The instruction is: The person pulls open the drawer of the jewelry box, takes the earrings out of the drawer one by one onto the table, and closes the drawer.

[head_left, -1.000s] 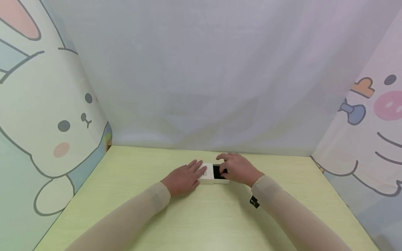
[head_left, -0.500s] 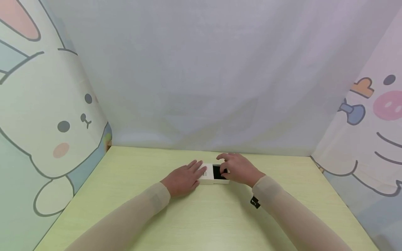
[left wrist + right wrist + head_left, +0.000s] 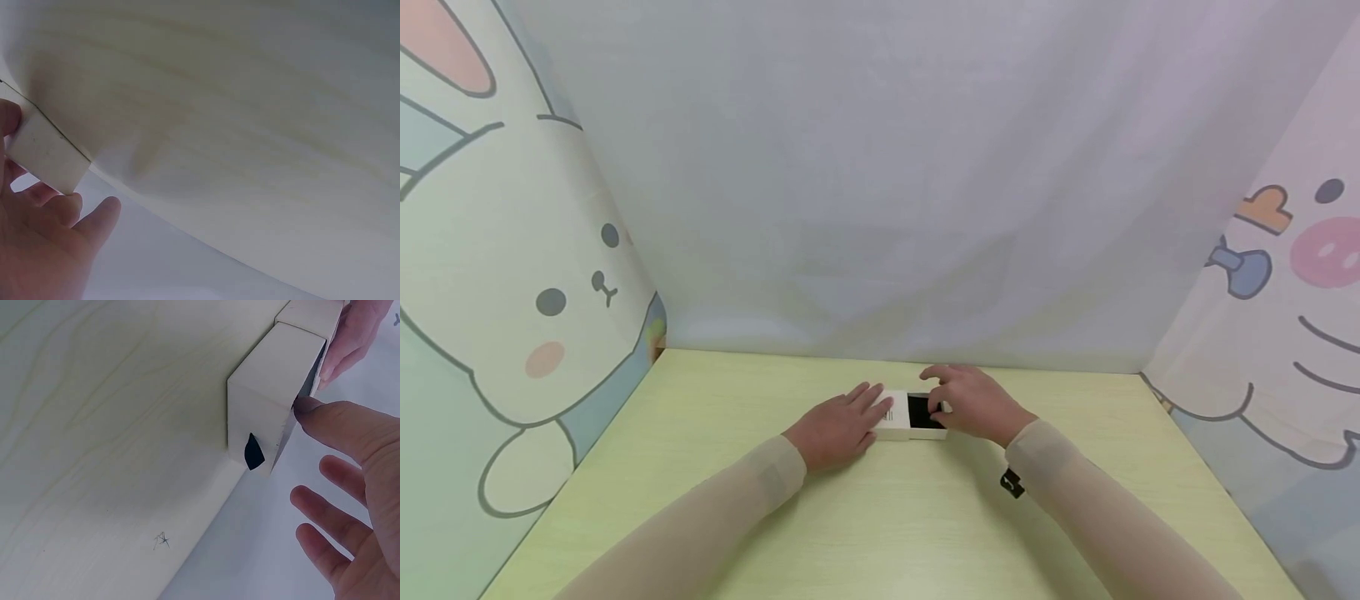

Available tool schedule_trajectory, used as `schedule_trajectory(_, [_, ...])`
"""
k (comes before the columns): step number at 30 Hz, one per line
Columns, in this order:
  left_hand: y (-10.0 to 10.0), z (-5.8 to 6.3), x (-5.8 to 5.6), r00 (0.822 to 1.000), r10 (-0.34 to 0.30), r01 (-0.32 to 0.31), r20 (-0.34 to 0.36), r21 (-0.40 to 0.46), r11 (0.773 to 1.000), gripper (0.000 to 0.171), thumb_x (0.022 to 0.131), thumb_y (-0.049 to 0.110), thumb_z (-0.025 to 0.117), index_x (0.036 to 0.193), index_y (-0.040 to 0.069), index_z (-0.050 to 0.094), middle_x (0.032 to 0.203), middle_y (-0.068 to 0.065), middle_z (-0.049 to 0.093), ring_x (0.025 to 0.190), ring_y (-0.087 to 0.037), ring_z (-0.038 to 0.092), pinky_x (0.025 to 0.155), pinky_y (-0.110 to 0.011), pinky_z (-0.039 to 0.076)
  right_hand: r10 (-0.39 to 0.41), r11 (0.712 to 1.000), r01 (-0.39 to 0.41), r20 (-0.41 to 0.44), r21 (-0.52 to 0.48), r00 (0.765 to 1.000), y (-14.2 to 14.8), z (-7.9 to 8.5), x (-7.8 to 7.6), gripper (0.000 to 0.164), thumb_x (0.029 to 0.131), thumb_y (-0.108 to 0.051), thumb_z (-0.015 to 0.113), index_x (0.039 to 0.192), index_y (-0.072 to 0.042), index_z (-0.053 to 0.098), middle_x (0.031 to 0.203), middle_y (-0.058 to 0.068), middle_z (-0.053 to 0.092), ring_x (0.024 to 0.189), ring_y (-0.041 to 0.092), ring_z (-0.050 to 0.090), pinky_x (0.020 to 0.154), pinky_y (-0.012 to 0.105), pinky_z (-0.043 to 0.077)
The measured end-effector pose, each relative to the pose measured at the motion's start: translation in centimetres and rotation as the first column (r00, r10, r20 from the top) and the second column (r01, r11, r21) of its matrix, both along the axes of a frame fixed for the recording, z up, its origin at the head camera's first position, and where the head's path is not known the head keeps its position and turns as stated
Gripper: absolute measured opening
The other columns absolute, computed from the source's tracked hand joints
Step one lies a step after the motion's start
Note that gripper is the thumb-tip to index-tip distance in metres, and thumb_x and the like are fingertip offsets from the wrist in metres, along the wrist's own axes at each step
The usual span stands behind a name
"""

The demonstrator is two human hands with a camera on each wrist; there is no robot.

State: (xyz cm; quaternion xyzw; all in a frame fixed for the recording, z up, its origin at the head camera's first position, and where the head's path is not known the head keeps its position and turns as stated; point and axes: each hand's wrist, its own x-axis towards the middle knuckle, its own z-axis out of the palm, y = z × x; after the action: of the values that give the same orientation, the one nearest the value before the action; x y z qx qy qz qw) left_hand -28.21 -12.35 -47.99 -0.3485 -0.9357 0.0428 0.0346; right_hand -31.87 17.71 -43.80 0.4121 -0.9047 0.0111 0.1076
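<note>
A slim white box sleeve (image 3: 893, 413) with small printed lines lies on the table, its white tray (image 3: 928, 434) slid partway out to the right. Dark black contents (image 3: 919, 412) show inside. My left hand (image 3: 835, 429) holds the sleeve's left end, thumb along the near side and fingers over the top and far side. At the tray, my right hand (image 3: 973, 404) dips its thumb (image 3: 325, 419) and index finger into the opening; I cannot tell whether they pinch anything. Its other fingers stay loosely bent and apart from the box. A dark notch (image 3: 254, 452) marks the tray's end.
The pale wood-grained table (image 3: 880, 525) runs back to a grey-white curtain (image 3: 880, 183). Printed cartoon panels flank it, a rabbit (image 3: 497, 275) on the left and a pig (image 3: 1292, 308) on the right. A small black piece (image 3: 1012, 482) shows at the right cuff.
My right hand has shifted very slightly to the right over the tray. The box and my left hand look practically unchanged.
</note>
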Motion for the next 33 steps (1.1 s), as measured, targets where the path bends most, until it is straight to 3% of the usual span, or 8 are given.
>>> schedule_trajectory(19, [0.0,-0.1,-0.1,1.000,-0.013,0.013,-0.010,0.000,1.000,0.065,0.123,0.039,0.061,0.182,0.016,0.046,0.190,-0.014,0.047,0.176,-0.036,0.050,0.138,-0.048,0.054,-0.001,1.000,0.001,0.002,-0.026,1.000,0.9,0.1,-0.2,0.010,0.098,-0.019,0.098,0.095,-0.026,0.092,0.151,0.012,0.080,0.114,0.029,0.084,0.108,0.053,0.071])
schedule_trajectory(33, [-0.1,-0.1,0.0,0.999,-0.021,0.021,-0.025,-0.007,1.000,0.063,0.123,0.036,0.061,0.181,0.014,0.047,0.189,-0.015,0.048,0.175,-0.036,0.051,0.138,-0.047,0.054,-0.053,0.999,0.053,-0.017,0.011,0.998,1.3,0.4,-0.2,0.008,0.098,-0.024,0.100,0.097,-0.025,0.092,0.154,0.009,0.078,0.125,0.032,0.083,0.115,0.055,0.069])
